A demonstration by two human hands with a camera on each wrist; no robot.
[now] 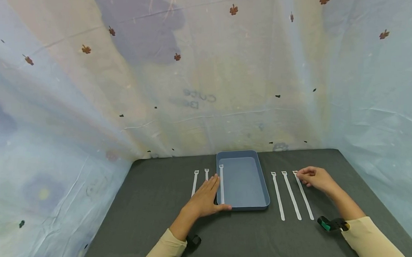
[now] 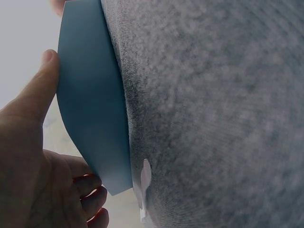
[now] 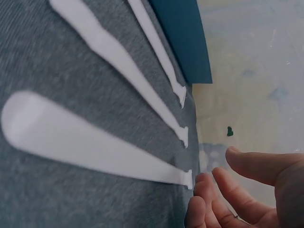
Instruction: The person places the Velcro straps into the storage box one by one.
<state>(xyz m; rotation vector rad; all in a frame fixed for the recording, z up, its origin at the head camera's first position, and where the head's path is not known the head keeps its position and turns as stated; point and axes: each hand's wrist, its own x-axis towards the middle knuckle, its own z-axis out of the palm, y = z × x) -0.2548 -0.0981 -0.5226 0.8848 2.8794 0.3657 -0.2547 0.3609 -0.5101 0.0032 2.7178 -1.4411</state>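
A blue-grey rectangular tray [image 1: 243,180] sits on the dark cloth, with one white strap [image 1: 222,187] with a slotted head lying along its left side. My left hand [image 1: 203,199] rests at the tray's front left corner, fingers stretched along the left side and thumb at the front rim. In the left wrist view the thumb touches the tray's edge [image 2: 92,95]. Right of the tray, three similar straps lie side by side. My right hand [image 1: 316,178] is at the head of the rightmost strap [image 1: 305,199]; in the right wrist view thumb and fingers stand apart beside that head.
The middle strap [image 1: 291,195] and the nearer strap [image 1: 278,196] lie between the tray and my right hand. Left of the tray are two more straps, one [image 1: 195,180] partly behind my left hand. A patterned sheet [image 1: 204,86] hangs behind the cloth-covered table [image 1: 154,207].
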